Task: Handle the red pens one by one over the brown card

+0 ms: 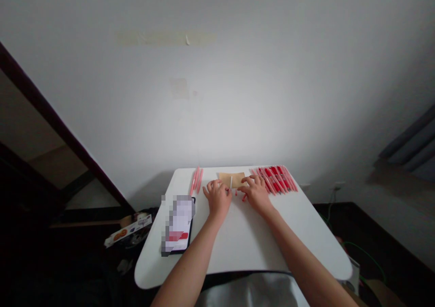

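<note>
My left hand is over the middle of the white table, fingers curved and apart, just left of a thin white stick. The stick lies across a piece of brown paper or card. My right hand hovers at the right end of the brown piece with its fingers spread. Between the hands are a tiny red part and another small red piece close under my right hand. Nothing clear shows in either hand, though the left fingertips are partly hidden.
A row of several red and pink pens lies at the back right. A few pink pens rest at the back left. A phone with its screen lit is left of my left forearm. The wall rises behind the table.
</note>
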Motion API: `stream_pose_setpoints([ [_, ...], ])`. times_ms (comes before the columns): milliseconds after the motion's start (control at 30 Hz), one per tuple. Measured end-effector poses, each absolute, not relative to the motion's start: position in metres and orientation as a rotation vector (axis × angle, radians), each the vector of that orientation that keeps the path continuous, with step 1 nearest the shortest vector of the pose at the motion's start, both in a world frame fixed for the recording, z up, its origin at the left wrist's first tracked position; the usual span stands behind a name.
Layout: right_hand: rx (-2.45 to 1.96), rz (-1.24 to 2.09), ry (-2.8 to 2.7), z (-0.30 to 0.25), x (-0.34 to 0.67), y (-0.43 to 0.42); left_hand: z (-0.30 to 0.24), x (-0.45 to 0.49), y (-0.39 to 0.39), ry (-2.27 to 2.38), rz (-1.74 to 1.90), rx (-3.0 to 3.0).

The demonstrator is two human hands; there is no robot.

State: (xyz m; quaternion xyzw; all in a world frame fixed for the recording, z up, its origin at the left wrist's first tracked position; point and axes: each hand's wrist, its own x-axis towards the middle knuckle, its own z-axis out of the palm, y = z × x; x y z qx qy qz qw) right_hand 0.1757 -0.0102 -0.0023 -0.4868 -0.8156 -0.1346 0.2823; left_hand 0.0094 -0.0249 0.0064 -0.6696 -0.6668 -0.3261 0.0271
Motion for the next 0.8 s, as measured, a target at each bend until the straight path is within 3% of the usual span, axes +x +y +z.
stream_pose_setpoints([
  [800,-1.259,-0.324,-2.303,0.009,0.175,-0.007,0.006,0.011,-0.024,-2.077,-1.0,-2.083],
])
